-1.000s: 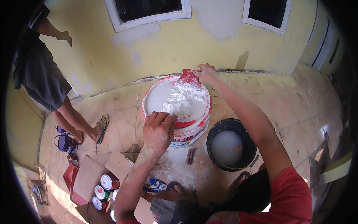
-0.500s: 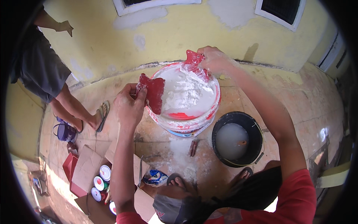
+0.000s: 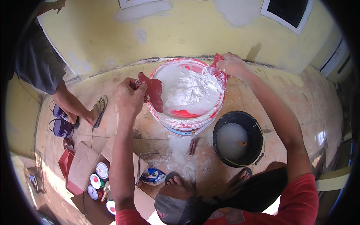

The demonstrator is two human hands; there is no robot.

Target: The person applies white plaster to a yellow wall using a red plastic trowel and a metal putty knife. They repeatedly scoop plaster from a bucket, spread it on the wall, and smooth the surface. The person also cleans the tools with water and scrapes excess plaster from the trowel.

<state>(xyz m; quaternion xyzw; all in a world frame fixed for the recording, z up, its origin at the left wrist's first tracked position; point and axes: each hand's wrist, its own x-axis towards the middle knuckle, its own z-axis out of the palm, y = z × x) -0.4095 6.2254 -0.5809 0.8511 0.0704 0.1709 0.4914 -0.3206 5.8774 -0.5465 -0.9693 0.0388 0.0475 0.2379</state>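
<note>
My left hand [image 3: 129, 98] grips a red plastic putty scraper [image 3: 153, 92] by its top edge, the blade hanging at the left rim of a large bucket. In my right hand [image 3: 232, 64] is a second red putty scraper [image 3: 218, 72], smeared with white and resting at the bucket's far right rim. Between them the wide bucket [image 3: 183, 120], with a red and white rim, bears white powder and paste [image 3: 189, 92] heaped on its top surface. A patch of bare red [image 3: 186, 113] shows at its near side.
At right stands a black pail [image 3: 238, 139] of cloudy water. An open cardboard box [image 3: 84, 163] with paint cans [image 3: 102, 170] lies at lower left. Another person's leg [image 3: 71, 99] is near purple buckets [image 3: 61, 127]. The yellow wall [image 3: 180, 33] rises behind.
My right hand and its scraper have moved right, from over the paste to the bucket's rim. The left scraper stays at the left rim. The other person's raised hand has shifted upward in view.
</note>
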